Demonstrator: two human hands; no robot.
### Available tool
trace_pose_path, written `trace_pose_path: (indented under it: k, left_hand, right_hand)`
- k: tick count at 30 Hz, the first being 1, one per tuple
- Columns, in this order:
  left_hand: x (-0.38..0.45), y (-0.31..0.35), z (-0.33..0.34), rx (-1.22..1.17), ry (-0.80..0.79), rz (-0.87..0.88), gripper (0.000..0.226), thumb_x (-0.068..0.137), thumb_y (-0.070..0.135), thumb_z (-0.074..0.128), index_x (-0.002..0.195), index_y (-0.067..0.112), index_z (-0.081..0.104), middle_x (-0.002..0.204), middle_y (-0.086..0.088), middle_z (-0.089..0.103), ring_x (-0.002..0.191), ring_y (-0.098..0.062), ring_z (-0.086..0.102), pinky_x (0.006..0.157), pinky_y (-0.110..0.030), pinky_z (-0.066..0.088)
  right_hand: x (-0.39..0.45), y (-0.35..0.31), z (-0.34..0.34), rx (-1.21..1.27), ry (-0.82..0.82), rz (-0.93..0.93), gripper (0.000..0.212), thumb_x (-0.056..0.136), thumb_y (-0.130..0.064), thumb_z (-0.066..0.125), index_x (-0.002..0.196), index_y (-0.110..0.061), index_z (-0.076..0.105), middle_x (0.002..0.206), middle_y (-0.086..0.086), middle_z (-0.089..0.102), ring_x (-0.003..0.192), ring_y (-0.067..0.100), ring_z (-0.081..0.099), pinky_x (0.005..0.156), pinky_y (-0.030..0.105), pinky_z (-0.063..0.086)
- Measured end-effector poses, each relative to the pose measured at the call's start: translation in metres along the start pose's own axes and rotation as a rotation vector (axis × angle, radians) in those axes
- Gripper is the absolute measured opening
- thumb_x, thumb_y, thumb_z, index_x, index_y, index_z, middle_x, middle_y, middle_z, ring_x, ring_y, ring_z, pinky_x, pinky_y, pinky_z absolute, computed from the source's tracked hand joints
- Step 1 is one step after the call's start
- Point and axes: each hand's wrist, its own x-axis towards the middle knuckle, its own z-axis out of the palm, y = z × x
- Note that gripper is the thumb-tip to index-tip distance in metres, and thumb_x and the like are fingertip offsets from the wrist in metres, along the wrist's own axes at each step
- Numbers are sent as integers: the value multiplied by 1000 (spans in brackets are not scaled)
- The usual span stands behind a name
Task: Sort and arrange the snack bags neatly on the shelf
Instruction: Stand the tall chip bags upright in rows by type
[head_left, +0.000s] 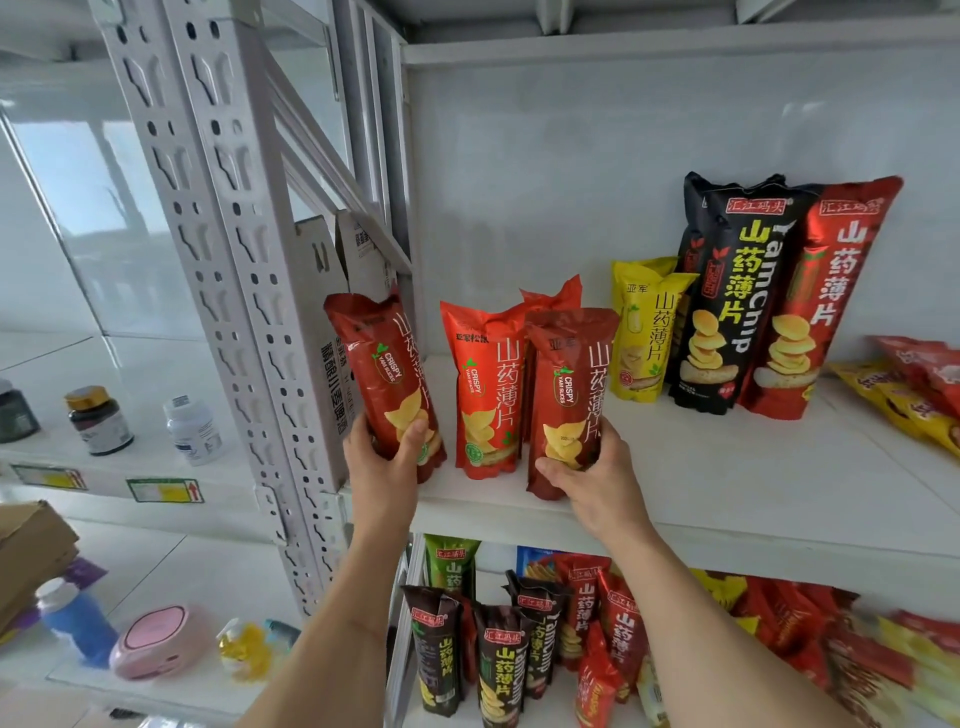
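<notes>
My left hand (387, 457) grips the bottom of a dark red yam chip bag (382, 364), upright at the left end of the white shelf (675, 467). A second dark red bag (569, 384) stands at the shelf's front edge, its lower end held by my right hand (592, 475). Between them stands a brighter red-orange bag (485, 395), with another red bag (553, 299) behind it. Further right stand a small yellow bag (641, 332), a tall black bag (727, 291) and a tall red bag (815, 301).
A grey perforated upright (234, 249) borders the shelf on the left, a cardboard box (332, 322) behind it. Flat red and yellow packets (914, 389) lie at far right. Several bags (519, 639) crowd the lower shelf. Bottles (101, 421) stand on the left unit.
</notes>
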Motion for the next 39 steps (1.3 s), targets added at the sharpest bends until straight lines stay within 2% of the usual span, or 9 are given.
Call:
trace_pose_path:
  k: [5, 10, 14, 17, 23, 28, 31, 35, 39]
  left_hand:
    - [-34, 16, -4, -31, 31, 67, 67, 86, 47, 71, 144, 32, 42, 128, 8, 41, 109, 5, 50, 86, -23, 48]
    - [-67, 23, 3, -43, -71, 84, 70, 80, 56, 69, 141, 30, 47, 125, 3, 47, 110, -7, 57, 68, -10, 52]
    - [-88, 25, 16, -78, -182, 55, 74, 79, 68, 67, 141, 32, 48, 126, 2, 55, 112, -13, 62, 83, -30, 59]
    - [-102, 24, 33, -81, -258, 18, 74, 81, 69, 63, 142, 30, 45, 129, 1, 57, 115, -15, 62, 89, -38, 59]
    - [-128, 32, 82, -77, -355, 0, 81, 79, 78, 58, 146, 37, 39, 139, 5, 53, 125, -14, 57, 100, -44, 53]
    - [-148, 57, 123, -142, -406, -34, 65, 89, 62, 58, 146, 34, 41, 135, 11, 59, 121, -9, 58, 94, -26, 49]
    - [-155, 69, 144, -142, -435, -28, 67, 89, 63, 56, 147, 34, 41, 133, 14, 61, 119, -6, 59, 86, -19, 46]
    - [-152, 71, 169, -159, -456, -73, 61, 91, 58, 57, 144, 32, 44, 129, 11, 64, 114, -7, 63, 81, -17, 49]
    - [-136, 64, 188, -150, -454, -103, 63, 91, 55, 60, 145, 27, 42, 130, 6, 63, 114, -10, 63, 78, -17, 51]
  right_hand:
    - [-20, 0, -7, 21, 4, 12, 97, 46, -75, 80, 131, -42, 46, 125, -3, 59, 111, 14, 62, 94, 44, 55]
    - [-53, -10, -26, 7, -18, 8, 86, 55, -65, 83, 129, -41, 47, 128, -4, 58, 113, 13, 60, 99, 42, 52]
    - [-79, -19, -47, 11, -36, 9, 62, 75, -39, 83, 126, -40, 47, 125, -7, 56, 109, 9, 58, 91, 26, 48]
    - [-94, -21, -66, 41, -65, -2, 45, 78, -32, 81, 102, -48, 47, 105, -22, 58, 92, -7, 57, 75, 13, 45]
    - [-112, -9, -114, 54, -52, 13, 45, 74, -37, 84, 97, -56, 50, 104, -20, 66, 97, 7, 68, 89, 36, 56]
    - [-121, -3, -155, 28, -60, 12, 45, 75, -37, 83, 100, -48, 48, 102, -25, 60, 92, -5, 60, 78, 21, 49]
    - [-119, -1, -171, -16, -43, 6, 55, 74, -43, 82, 113, -45, 43, 107, -20, 57, 93, -4, 56, 75, 18, 44]
    - [-107, 3, -187, -38, -43, -1, 51, 76, -42, 81, 111, -44, 44, 100, -27, 56, 85, -12, 54, 66, 7, 40]
    - [-86, 5, -188, -52, -66, 2, 51, 75, -44, 81, 112, -43, 45, 103, -24, 55, 87, -11, 55, 65, 7, 40]
